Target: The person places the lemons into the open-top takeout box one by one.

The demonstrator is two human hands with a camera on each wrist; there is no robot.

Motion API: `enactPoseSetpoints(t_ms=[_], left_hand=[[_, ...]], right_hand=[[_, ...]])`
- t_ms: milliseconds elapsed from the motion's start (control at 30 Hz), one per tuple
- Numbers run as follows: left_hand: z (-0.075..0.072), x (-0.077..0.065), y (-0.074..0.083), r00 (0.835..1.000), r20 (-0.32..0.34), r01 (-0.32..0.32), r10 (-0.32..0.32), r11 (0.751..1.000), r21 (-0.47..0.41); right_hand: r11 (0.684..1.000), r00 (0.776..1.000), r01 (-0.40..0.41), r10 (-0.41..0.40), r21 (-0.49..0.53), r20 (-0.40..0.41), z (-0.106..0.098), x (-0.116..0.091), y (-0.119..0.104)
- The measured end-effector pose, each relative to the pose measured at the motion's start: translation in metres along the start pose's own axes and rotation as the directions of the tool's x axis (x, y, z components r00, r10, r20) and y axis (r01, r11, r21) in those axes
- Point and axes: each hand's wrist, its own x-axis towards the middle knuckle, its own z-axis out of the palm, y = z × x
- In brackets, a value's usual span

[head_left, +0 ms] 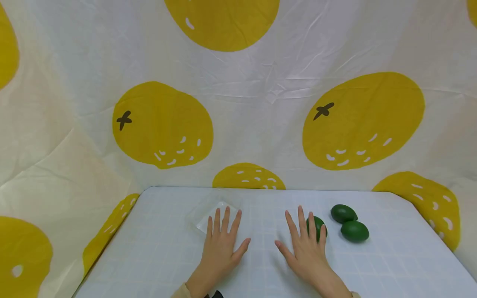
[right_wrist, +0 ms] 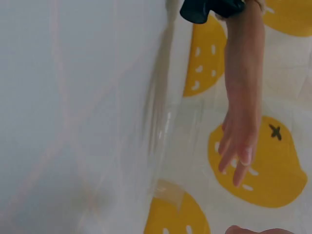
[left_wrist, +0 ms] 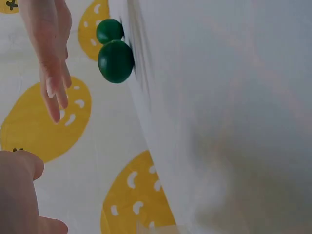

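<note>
Both hands are held above the table, palms down with fingers spread. My left hand (head_left: 220, 248) holds nothing; beyond its fingertips lies a clear plastic box or tray (head_left: 203, 217), partly hidden by the fingers. My right hand (head_left: 307, 252) is empty too and overlaps one dark green, lime-like fruit (head_left: 316, 225) in the head view. To its right, a second green fruit (head_left: 343, 213) and a third green fruit (head_left: 355, 231) lie close together. The left wrist view shows two green fruits (left_wrist: 115, 61) at the table's edge, near the right hand (left_wrist: 51, 63).
The white table (head_left: 149, 265) has a faint grid pattern. Behind and beside it hangs a pale cloth (head_left: 257, 103) printed with large yellow fruits. A black wrist device (right_wrist: 209, 9) sits on the left wrist.
</note>
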Motion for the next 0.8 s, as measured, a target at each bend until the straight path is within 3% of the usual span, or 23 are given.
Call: enactPoseSetpoints(t_ms=[133,367,600,800], left_hand=[[-0.004,0.003,-0.009,0.998,-0.064,-0.008,0.006,1.0,-0.028],[-0.014,0.008,-0.022,0.996,-0.082,0.026,-0.032,0.997,-0.073],[-0.019,0.015,-0.046,0.99,-0.116,0.062,-0.077,0.99,-0.127],[-0.015,0.018,-0.077,0.972,-0.187,0.098,-0.141,0.971,-0.219]], right_hand=[[0.999,1.0,-0.014,0.015,0.043,-0.025,0.001,0.005,-0.003],[0.97,0.998,-0.067,0.07,0.234,-0.004,0.001,0.016,-0.017],[0.896,0.992,-0.095,0.12,0.433,-0.029,0.013,0.03,-0.031],[0.797,0.983,-0.1,0.171,0.596,-0.063,0.034,0.038,-0.04]])
